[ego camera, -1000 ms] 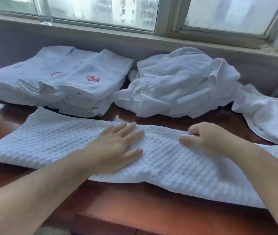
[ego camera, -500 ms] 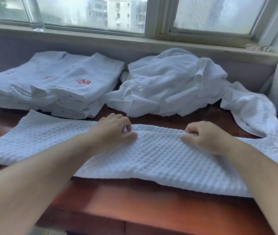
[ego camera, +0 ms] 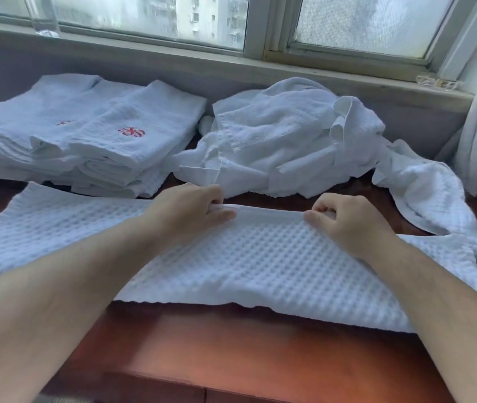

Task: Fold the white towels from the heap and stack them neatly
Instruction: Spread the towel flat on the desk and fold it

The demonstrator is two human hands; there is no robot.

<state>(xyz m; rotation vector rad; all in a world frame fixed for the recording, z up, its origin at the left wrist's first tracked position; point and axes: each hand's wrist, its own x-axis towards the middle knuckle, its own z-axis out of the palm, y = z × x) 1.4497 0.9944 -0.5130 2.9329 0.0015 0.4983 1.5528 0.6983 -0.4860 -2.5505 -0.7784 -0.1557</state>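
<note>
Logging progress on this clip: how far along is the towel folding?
Done: a stack of folded towels sits back left on the table. In hand: the left hand and right hand pinch the far edge of a waffle towel spread out in front. Left: the crumpled heap behind it, plus a loose towel trailing to the right.

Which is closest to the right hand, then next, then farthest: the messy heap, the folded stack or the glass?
1. Heap, just behind the right hand.
2. Folded stack, back left.
3. Glass, farthest back, left.
</note>
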